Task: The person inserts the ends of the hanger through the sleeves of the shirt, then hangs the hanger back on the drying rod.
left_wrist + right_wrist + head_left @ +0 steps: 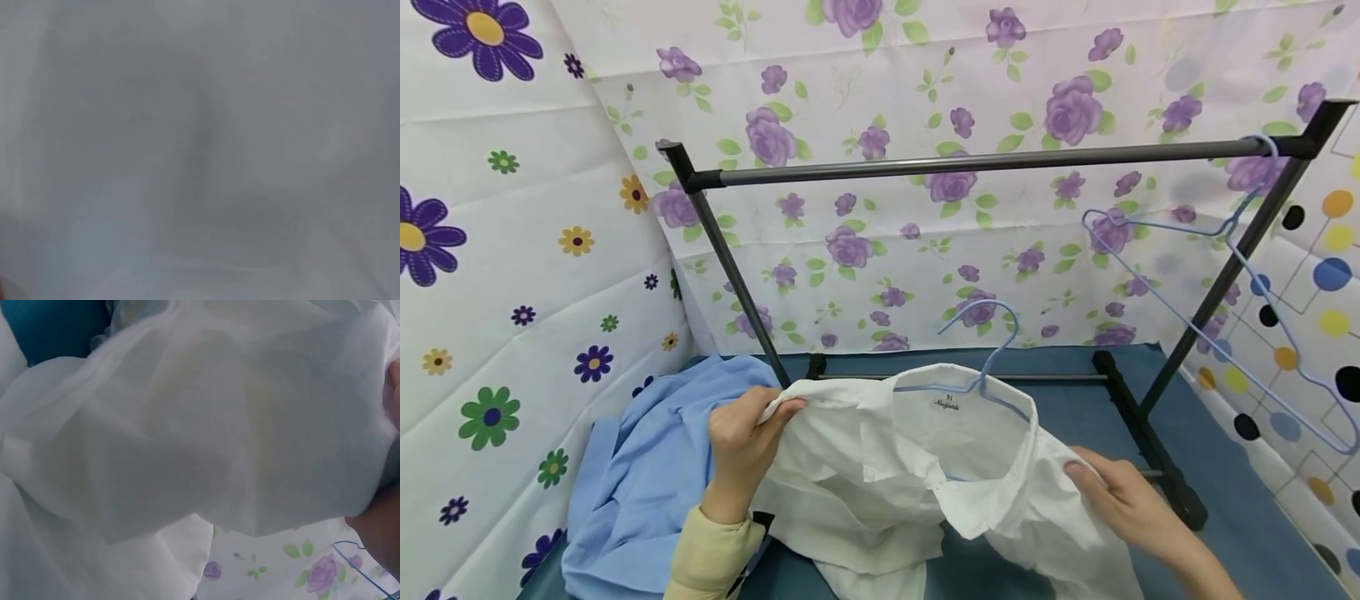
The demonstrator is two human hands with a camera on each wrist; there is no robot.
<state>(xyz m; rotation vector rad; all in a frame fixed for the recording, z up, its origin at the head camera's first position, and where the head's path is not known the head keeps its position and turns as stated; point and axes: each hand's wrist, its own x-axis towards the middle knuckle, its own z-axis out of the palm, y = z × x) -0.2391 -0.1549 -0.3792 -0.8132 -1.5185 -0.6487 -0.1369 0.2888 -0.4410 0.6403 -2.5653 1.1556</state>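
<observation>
Head view: a white shirt [842,475] is held spread over the dark blue tabletop [1240,533], in front of a black clothes rack [970,165]. One shoulder of it is pinched between the thumb and fingers of the left hand [747,437], whose wrist is covered by a pale yellow sleeve [715,550]; the other shoulder is clamped between the thumb and fingers of the right hand [1123,496]. Inside the collar a blue hanger [1017,321] is seated, its hook raised above the neckline. A second hanger [1231,223] is hooked on the rail near its right end. Beside the left hand a light blue garment [640,483] is heaped. Behind the rack a sheet printed with purple flowers [850,100] is hung. By the left wrist camera only blurred, pale grey fabric is shown; by the right, white folds are shown close up.
</observation>
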